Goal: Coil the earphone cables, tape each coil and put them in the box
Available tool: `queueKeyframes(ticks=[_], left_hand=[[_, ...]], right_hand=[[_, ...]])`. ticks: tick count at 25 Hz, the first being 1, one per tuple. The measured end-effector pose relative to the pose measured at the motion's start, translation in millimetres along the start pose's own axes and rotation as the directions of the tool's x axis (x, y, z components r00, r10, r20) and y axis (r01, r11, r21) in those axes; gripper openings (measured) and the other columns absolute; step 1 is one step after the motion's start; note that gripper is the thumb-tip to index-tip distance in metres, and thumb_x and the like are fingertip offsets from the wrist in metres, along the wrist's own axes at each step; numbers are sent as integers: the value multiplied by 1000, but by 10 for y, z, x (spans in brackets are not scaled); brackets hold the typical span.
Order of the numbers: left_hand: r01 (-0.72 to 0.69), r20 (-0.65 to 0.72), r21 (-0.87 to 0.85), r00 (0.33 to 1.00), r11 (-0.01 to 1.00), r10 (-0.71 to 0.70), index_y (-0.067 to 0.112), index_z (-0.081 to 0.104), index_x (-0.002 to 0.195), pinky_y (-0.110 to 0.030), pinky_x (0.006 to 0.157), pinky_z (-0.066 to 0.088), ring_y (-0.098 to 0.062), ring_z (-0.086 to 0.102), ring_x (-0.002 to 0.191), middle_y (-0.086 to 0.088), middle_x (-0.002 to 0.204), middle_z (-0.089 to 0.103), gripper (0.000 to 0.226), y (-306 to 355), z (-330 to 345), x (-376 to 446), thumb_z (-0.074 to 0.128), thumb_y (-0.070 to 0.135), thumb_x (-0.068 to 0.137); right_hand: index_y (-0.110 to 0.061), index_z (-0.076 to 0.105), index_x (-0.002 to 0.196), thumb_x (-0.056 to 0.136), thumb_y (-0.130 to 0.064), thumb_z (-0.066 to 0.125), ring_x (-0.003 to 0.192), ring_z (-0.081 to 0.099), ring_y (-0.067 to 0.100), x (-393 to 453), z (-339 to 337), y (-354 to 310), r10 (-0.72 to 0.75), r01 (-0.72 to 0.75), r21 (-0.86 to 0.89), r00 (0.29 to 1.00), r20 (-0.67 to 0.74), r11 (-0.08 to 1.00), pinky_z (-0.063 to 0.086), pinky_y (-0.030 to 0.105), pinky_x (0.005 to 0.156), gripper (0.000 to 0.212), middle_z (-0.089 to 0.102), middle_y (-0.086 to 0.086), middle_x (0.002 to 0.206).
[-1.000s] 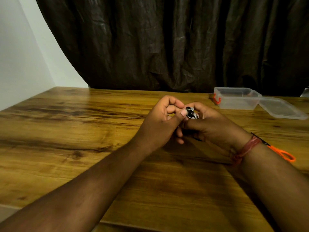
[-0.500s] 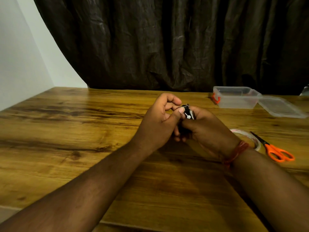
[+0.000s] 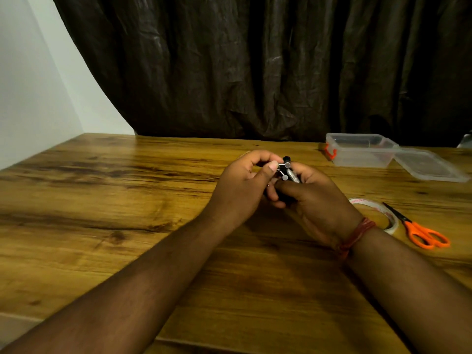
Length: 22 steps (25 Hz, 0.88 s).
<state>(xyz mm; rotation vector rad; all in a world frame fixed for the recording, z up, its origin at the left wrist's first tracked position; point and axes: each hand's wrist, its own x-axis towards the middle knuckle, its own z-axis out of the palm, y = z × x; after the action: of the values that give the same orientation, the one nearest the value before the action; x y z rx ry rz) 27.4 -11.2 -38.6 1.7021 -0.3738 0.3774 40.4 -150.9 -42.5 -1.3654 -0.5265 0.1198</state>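
Both hands meet above the middle of the wooden table. A black earphone coil with silver earbud ends sticks up between them. My left hand pinches it with thumb and fingers, and my right hand wraps around the lower part, hiding most of the cable. A clear plastic box with an orange latch stands open at the back right, its lid lying beside it. A roll of clear tape lies just right of my right wrist.
Orange-handled scissors lie to the right of the tape roll. A dark curtain hangs behind the table, and a white wall is at the left. The table's near edge runs below my forearms.
My right hand and wrist have shifted slightly left and away, uncovering the tape roll and more of the scissors. The earbud ends have turned a little between my fingers.
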Motion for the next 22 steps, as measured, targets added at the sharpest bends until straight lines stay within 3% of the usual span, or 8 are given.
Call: queueKeyframes(ticks=[2,7,10,12,14,15,18,22], left_hand=[[12,4,15,1000,1000,-12,20,67,103,-36,59,59,-15,68,64,-1,81,61,13,-15,-7,3,54,19,100],[12,-6,-24,1000,1000,-12,22,67,102,-35,58,60,-10,66,67,-15,104,61,13,5,-1,-9,54,20,99],[50,55,-136,998,990,-42,19,65,102,-31,53,58,-9,62,57,-7,91,63,13,47,2,-24,53,17,100],[60,78,-124,996,990,-50,19,64,101,-33,52,58,-8,60,54,-2,85,64,13,65,-16,-35,52,17,100],[53,111,-99,993,994,-42,17,64,101,-35,51,58,-7,58,53,1,85,63,12,58,-24,-54,52,17,101],[50,131,-84,991,995,-39,15,63,102,-35,50,58,-7,57,53,0,87,61,12,53,-25,-63,52,17,101],[16,169,7,985,1000,-17,14,63,104,-35,50,58,-8,57,54,-9,100,54,12,35,-15,-70,52,17,100],[-65,202,86,978,994,46,16,64,100,-36,48,58,-10,58,53,-4,107,50,11,30,-14,-81,52,14,100]], right_hand=[[15,51,109,92,8,46,60,52,19,-1,1,11,13,-13,40,1000,3,999,42,24,53,20,54,16,67],[15,54,104,86,12,45,61,51,22,1,-6,-44,81,-85,140,996,38,987,42,25,52,20,54,18,69],[11,54,104,78,2,48,66,53,29,-29,-63,-157,104,-125,226,989,102,966,46,30,56,28,57,23,74],[8,55,108,83,-13,52,81,56,36,-23,-134,-206,144,-160,275,986,77,948,51,40,72,33,58,28,90],[8,58,108,87,-27,57,92,57,37,3,-203,-220,195,-174,272,980,-51,946,48,49,91,40,57,28,102],[6,60,105,88,-25,58,91,59,35,9,-212,-219,184,-154,231,976,-114,961,49,48,91,36,59,26,101],[-4,62,94,90,-4,57,76,64,24,12,-192,-202,146,-120,135,969,-200,983,56,33,69,7,64,16,85],[-4,62,96,86,0,59,76,63,23,20,-234,-223,240,-211,171,956,-170,962,57,31,67,11,64,14,83]])
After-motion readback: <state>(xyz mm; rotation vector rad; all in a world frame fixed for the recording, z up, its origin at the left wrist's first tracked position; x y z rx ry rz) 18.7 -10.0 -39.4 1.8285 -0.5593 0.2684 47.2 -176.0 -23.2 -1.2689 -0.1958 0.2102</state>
